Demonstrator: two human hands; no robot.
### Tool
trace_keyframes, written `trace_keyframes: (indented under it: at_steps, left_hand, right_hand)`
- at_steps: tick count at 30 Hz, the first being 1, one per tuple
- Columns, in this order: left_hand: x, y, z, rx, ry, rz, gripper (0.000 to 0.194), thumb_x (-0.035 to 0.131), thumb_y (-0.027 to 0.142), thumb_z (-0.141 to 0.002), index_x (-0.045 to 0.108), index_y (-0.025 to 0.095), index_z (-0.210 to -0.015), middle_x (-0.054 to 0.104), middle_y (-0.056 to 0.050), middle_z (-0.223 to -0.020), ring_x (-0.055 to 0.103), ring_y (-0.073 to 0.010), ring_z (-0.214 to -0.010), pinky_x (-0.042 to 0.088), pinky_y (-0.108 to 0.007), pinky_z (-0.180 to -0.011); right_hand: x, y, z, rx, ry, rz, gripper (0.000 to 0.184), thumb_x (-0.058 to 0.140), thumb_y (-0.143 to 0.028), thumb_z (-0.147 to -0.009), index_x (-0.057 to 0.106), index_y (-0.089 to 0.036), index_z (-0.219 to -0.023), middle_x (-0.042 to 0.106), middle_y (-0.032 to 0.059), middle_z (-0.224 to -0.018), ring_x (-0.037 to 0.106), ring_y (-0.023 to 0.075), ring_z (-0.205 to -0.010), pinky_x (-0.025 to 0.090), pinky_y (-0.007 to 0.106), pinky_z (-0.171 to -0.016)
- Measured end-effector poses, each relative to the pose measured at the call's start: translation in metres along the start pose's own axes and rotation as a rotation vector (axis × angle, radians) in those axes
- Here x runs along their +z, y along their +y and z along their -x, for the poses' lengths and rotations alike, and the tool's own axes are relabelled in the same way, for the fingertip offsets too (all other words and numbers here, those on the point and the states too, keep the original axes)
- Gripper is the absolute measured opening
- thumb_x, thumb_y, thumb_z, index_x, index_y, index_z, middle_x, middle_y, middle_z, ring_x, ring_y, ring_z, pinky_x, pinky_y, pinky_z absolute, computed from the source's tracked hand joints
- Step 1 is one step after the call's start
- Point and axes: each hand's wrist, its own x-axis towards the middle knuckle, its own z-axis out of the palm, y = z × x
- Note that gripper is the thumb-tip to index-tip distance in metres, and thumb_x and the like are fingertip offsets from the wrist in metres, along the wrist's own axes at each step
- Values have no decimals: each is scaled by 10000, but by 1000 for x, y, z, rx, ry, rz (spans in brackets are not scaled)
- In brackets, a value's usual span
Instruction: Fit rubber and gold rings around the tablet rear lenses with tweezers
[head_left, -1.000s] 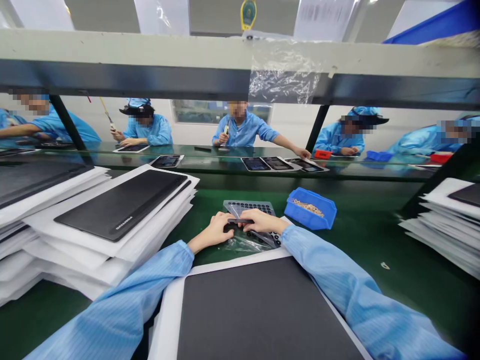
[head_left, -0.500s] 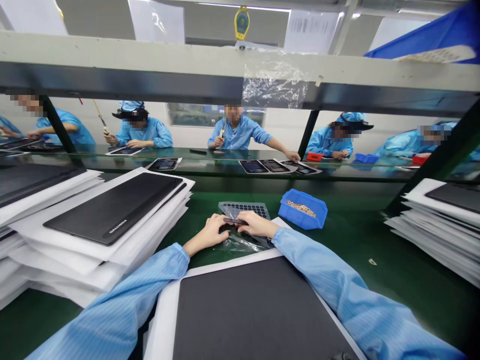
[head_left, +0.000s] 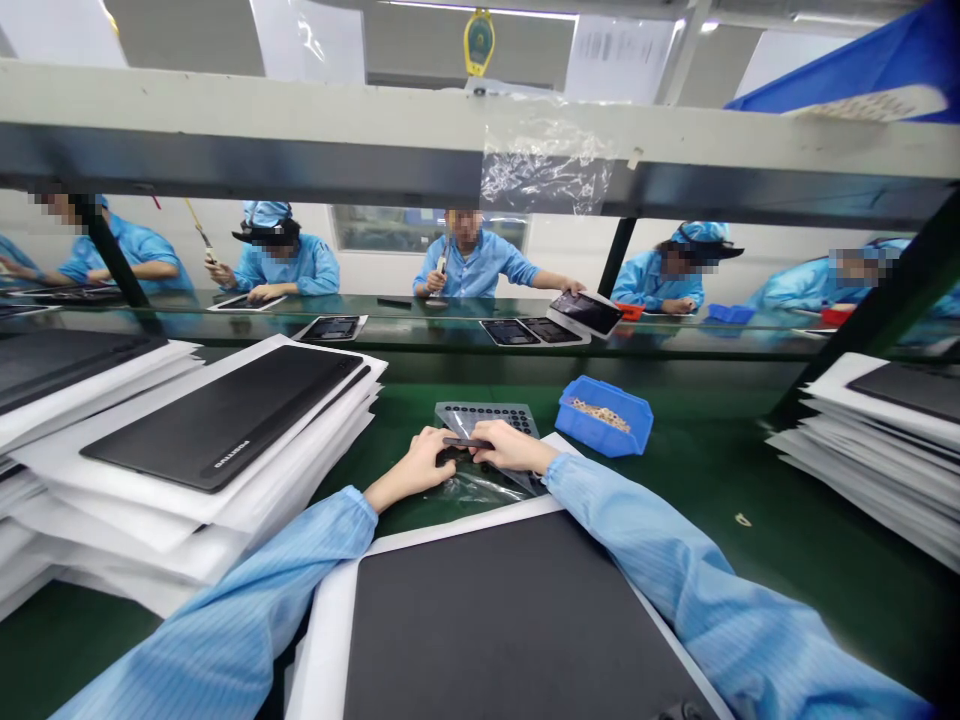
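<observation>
Both of my hands grip a narrow dark strip [head_left: 465, 442] at the middle of the bench. My left hand [head_left: 420, 466] pinches its left end, and my right hand [head_left: 510, 446] has its fingers closed on the right end. Below and behind them lies a clear plastic sheet [head_left: 480, 487] along with a sheet of round black pads [head_left: 491, 413]. Nearer to me, a large flat dark panel [head_left: 510, 620] rests on white paper [head_left: 330, 620], under my forearms. My fingers cover part of the strip, so its exact kind is unclear.
A blue bin [head_left: 604, 415] of small tan pieces stands right of my hands. Paper-layered dark tablet covers [head_left: 225, 415] are stacked at left, with another stack [head_left: 877, 460] at right. A shelf [head_left: 300, 130] crosses overhead. Co-workers in blue [head_left: 480, 265] sit across the bench.
My hands stay in nearly the same place, still holding the strip. Across the bench, a co-worker's hand has lifted and tilted a dark tablet from the table.
</observation>
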Motion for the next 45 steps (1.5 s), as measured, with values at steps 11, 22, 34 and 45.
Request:
trace_keyframes:
  at_steps: [11,22,34,45]
  left_hand:
    - [-8,3,-1,11,21,-35,250,589,216,-823,613,188,-1070,628,-50,-1108,545,-213,-1045,426,-402,-926]
    - [-21,15,-2,62,108,-94,277,431,371,-849,590,185,-978,609,-68,-1067,509,-243,-1066,345,-400,-978]
    - [-20,7,-1,76,32,-204,290,408,377,-873,582,190,-1011,576,-82,-1106,486,-261,-1095,372,-379,-939]
    - [-19,8,-3,67,3,-217,301,399,394,-862,582,205,-1009,568,-80,-1098,491,-259,-1094,364,-384,-952]
  right_hand:
    - [-58,-35,26,141,133,-203,117,597,-201,-799,654,-105,-764,604,11,-684,532,134,-651,387,242,-626]
    - [-52,-141,230,731,164,-787,180,610,-298,-762,618,-148,-663,544,-23,-607,471,100,-571,376,226,-556]
    - [-28,-152,244,934,312,-874,178,612,-301,-713,642,-129,-682,522,-21,-582,419,94,-545,298,223,-496]
    - [-23,-156,241,984,318,-634,139,585,-257,-726,632,-152,-649,495,-39,-556,418,86,-526,311,213,-485]
